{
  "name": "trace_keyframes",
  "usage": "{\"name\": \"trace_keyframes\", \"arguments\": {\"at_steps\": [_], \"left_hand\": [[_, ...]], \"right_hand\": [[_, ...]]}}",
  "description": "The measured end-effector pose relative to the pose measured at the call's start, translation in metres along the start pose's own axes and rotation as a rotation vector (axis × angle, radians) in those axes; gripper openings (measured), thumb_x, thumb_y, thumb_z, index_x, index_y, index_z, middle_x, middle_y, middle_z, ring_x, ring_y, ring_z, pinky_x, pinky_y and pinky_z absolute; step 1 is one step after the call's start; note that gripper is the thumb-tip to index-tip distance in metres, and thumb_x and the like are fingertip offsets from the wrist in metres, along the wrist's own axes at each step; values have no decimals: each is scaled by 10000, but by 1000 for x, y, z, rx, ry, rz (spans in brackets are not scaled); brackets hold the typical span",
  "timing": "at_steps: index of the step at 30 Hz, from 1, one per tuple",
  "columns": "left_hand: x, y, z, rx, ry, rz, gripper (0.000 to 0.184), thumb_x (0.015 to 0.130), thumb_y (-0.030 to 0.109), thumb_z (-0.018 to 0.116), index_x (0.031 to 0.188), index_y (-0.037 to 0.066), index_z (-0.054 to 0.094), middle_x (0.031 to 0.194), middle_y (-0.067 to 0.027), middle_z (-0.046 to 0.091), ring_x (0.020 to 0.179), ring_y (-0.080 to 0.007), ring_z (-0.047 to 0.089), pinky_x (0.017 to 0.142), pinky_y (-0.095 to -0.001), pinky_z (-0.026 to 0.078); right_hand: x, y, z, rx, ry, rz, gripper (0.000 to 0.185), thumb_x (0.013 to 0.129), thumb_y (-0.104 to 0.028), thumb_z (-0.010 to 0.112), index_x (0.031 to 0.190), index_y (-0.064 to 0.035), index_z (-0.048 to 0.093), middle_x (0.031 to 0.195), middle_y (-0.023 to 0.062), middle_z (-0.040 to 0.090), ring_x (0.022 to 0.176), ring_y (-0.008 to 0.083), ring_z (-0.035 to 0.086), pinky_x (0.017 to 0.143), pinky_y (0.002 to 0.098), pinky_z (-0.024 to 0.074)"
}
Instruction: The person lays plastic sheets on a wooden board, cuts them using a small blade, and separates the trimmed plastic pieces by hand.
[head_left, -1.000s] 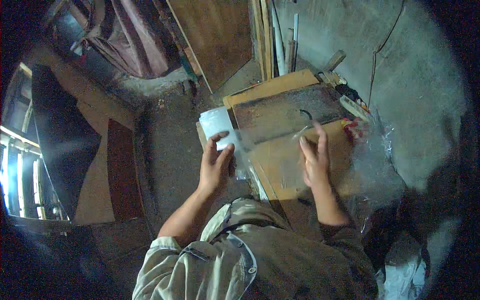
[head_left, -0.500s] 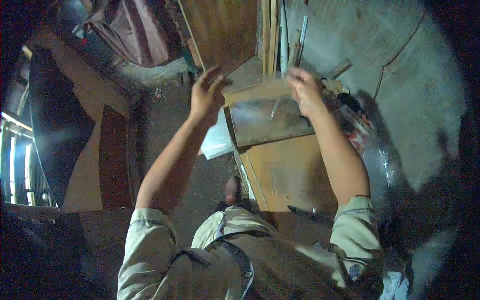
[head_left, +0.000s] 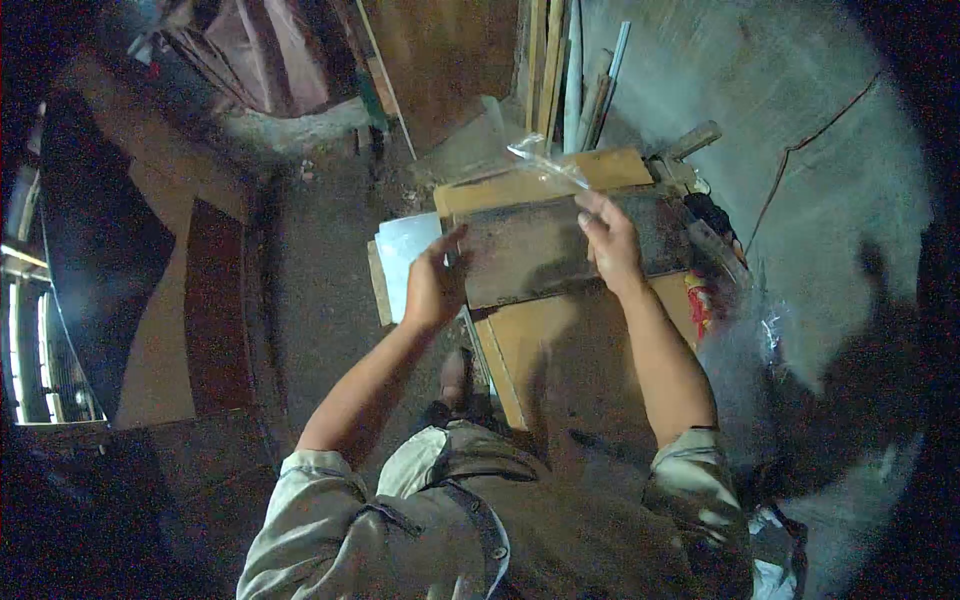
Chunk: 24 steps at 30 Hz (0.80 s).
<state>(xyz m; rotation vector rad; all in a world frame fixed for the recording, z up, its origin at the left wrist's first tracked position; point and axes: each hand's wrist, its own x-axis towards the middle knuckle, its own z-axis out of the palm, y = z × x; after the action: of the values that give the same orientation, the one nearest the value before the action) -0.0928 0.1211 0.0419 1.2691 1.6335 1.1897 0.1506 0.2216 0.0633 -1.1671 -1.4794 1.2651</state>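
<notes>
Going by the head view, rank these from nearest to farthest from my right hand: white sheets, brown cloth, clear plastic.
1. Clear plastic: right at the right hand, ahead of it.
2. White sheets: to the left, beside the left hand.
3. Brown cloth: far back, upper left.

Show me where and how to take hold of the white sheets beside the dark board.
Pinch the white sheets by their left edge, coming from the left, thumb on top. They lie flat and that edge looks uncovered, while the left hand hides part of their right side, towards the dark board.
</notes>
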Motion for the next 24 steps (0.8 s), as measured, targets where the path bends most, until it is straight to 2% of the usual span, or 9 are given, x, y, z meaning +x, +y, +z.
{"name": "trace_keyframes", "arguments": {"at_steps": [4, 6, 8, 10, 13, 15, 18, 19, 24], "left_hand": [[-7, -18, 14, 295, -85, -73, 372, 824, 147, 591, 1178, 38, 555, 1140, -178, 594, 1051, -319, 564, 869, -420, 443], [-10, -20, 14, 326, -93, -50, 394, 814, 194, 600, 1180, 55, 555, 1146, -175, 586, 1049, -318, 554, 849, -448, 442], [-13, -18, 9, 674, -279, 29, 454, 801, 265, 613, 1207, 75, 539, 1146, -158, 576, 1035, -290, 556, 819, -446, 427], [-18, -29, 18, 914, -181, 75, 454, 801, 391, 606, 1169, 126, 581, 1167, -119, 557, 1000, -287, 564, 786, -433, 419], [-22, -14, 18, 946, -221, 119, 528, 815, 472, 573, 1243, 166, 527, 1355, -140, 379, 1255, -318, 333, 907, -545, 295], [-24, -34, 28, 971, -216, 211, 534, 822, 471, 566, 1265, 179, 508, 1380, -151, 353, 1288, -323, 297, 929, -569, 272], [-19, -35, 34, 970, -330, 204, 562, 838, 465, 553, 1329, 216, 439, 1445, -159, 270, 1370, -323, 176, 986, -638, 190], [-18, -40, 37, 959, -305, 226, 590, 835, 470, 553, 1349, 221, 405, 1444, -159, 272, 1372, -323, 175, 990, -648, 181], [-8, -34, 39, 996, -268, 218, 735, 798, 507, 580, 1409, 213, 294, 1469, -141, 227, 1374, -316, 177, 999, -669, 165]], "right_hand": [[1, 66, -8, -81, -26, 95, 379, 882, -73, 546, 1250, -25, 471, 1209, 72, 561, 557, 31, 450, 434, 194, 357], [4, 88, -11, -261, -66, -35, 383, 873, -52, 556, 1247, -35, 474, 1193, 64, 571, 579, 30, 452, 441, 211, 372], [1, 102, -13, -489, -94, -191, 418, 848, -41, 578, 1252, -56, 471, 1135, 93, 593, 699, 134, 528, 616, 279, 441], [-3, 92, -8, -615, -83, -310, 444, 831, -35, 593, 1256, -71, 470, 1090, 115, 609, 782, 207, 573, 732, 325, 470], [-18, 66, 2, -754, -146, 17, 478, 810, -39, 609, 1264, -85, 467, 1159, 167, 545, 974, 338, 544, 864, 362, 432], [-25, 79, 5, -914, 36, -316, 515, 797, -113, 646, 1279, -110, 462, 1303, 187, 420, 1140, 386, 447, 930, 434, 384], [-36, 36, 26, -1255, -72, -166, 542, 797, -196, 657, 1293, -120, 452, 1410, 178, 287, 1266, 387, 322, 1012, 530, 266], [-36, 49, 26, -1203, -74, -233, 554, 815, -281, 634, 1312, -136, 437, 1407, 174, 311, 1317, 364, 255, 1050, 579, 138], [-27, 84, 32, -1219, -139, -255, 602, 830, -378, 580, 1364, -175, 391, 1409, 164, 337, 1337, 356, 227, 1065, 596, 39]]}}
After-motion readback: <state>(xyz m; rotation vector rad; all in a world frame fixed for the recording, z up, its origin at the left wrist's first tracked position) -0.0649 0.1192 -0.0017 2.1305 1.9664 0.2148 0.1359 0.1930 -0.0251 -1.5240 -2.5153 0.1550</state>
